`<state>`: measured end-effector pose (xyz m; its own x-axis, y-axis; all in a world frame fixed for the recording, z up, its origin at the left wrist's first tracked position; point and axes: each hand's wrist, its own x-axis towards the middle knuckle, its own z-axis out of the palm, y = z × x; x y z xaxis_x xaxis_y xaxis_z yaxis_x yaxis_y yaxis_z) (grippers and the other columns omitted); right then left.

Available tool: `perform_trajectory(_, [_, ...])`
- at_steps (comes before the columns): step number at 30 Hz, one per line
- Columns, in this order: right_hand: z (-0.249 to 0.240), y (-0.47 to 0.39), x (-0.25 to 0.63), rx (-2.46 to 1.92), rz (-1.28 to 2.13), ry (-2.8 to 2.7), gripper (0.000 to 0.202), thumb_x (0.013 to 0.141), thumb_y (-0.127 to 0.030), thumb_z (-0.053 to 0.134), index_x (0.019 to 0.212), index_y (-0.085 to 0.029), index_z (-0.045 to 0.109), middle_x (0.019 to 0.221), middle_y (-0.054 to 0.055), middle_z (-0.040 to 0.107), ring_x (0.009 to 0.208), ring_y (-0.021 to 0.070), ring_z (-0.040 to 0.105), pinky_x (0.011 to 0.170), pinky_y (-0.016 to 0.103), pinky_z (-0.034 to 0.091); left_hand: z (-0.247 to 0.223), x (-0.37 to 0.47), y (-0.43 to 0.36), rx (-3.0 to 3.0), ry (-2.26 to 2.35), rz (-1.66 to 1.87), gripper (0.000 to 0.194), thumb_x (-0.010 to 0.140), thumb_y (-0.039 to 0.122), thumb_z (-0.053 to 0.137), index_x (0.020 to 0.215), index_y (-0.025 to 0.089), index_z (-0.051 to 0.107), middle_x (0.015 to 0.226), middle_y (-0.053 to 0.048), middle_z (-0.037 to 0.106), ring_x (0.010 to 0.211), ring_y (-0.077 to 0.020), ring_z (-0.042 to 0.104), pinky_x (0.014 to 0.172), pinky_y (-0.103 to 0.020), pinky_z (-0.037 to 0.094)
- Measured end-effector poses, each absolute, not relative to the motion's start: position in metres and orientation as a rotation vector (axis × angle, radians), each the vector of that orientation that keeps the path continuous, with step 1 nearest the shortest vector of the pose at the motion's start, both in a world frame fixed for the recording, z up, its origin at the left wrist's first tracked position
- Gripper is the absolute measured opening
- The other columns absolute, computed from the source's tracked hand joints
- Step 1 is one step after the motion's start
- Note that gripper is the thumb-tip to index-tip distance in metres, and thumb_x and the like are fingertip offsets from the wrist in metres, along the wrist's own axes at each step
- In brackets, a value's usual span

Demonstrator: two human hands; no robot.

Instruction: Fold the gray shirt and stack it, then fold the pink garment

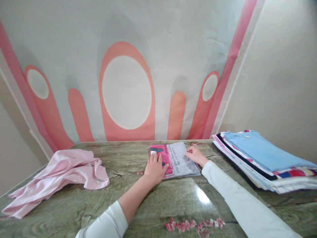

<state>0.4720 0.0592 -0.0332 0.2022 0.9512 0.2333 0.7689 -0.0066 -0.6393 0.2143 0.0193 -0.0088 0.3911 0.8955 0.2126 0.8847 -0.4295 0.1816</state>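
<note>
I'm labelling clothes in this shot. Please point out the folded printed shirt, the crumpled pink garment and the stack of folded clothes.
folded printed shirt (182,160): head view, grey printed panel.
crumpled pink garment (66,168): head view, bunched middle.
stack of folded clothes (262,150): head view, blue top shirt.

Grey folded shirt (178,160) with pink print; pink garment (61,173).

Soft, even light; glare on my table (201,195) at lower centre, faint shadows on the wall (74,39), edges bowed.
</note>
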Motion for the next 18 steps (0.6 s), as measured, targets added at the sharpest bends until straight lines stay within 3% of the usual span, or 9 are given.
perform_trajectory(4, [-0.033,0.073,0.469,-1.799,0.331,-1.648,0.020,0.068,-0.035,0.058,0.059,-0.018,0.059,0.061,0.005,0.064,0.057,0.0160,0.057,0.053,0.025,0.036,-0.011,0.226,-0.019,2.501,1.734,0.418,0.074,0.078,0.065,0.039,0.131,0.013,0.042,0.137,-0.023,0.035,0.126,-0.0453,0.025,0.094,-0.058,0.028])
perform_trajectory(7, [-0.034,0.077,0.470,-1.805,0.287,-1.670,0.025,0.069,-0.041,0.060,0.060,-0.018,0.059,0.063,0.007,0.065,0.060,0.0179,0.058,0.054,0.026,0.036,-0.007,0.224,-0.039,2.567,1.625,0.438,0.066,0.077,0.066,0.039,0.126,0.023,0.049,0.133,-0.019,0.042,0.123,-0.0454,0.031,0.089,-0.059,0.031])
perform_trajectory(10, [-0.037,0.078,0.472,-1.819,0.250,-1.722,0.030,0.071,-0.045,0.058,0.058,-0.018,0.058,0.063,0.007,0.065,0.059,0.0183,0.058,0.053,0.027,0.035,0.003,0.215,-0.043,2.661,1.550,0.439,0.051,0.083,0.057,0.039,0.118,0.024,0.054,0.127,-0.016,0.049,0.116,-0.0409,0.040,0.087,-0.056,0.034])
perform_trajectory(13, [-0.040,0.078,0.473,-1.855,0.228,-1.744,0.033,0.074,-0.047,0.054,0.057,-0.018,0.056,0.060,0.006,0.063,0.055,0.0170,0.056,0.051,0.026,0.032,0.009,0.197,-0.022,2.698,1.518,0.572,0.039,0.088,0.041,0.040,0.121,0.022,0.050,0.132,-0.013,0.045,0.118,-0.0340,0.040,0.093,-0.051,0.032])
perform_trajectory(15, [-0.040,0.077,0.473,-1.852,0.220,-1.757,0.033,0.075,-0.046,0.052,0.057,-0.019,0.055,0.058,0.005,0.062,0.053,0.0160,0.055,0.050,0.026,0.031,0.009,0.181,0.002,2.646,1.547,0.733,0.040,0.087,0.030,0.043,0.126,0.022,0.043,0.135,-0.010,0.042,0.124,-0.0298,0.034,0.099,-0.050,0.026])
perform_trajectory(18, [-0.040,0.075,0.473,-1.813,0.196,-1.764,0.030,0.076,-0.043,0.052,0.058,-0.019,0.055,0.058,0.004,0.062,0.054,0.0152,0.054,0.051,0.025,0.031,0.000,0.156,0.041,2.362,1.515,0.802,0.042,0.085,0.022,0.044,0.127,0.017,0.040,0.121,-0.011,0.054,0.113,-0.0237,0.047,0.096,-0.044,0.034])
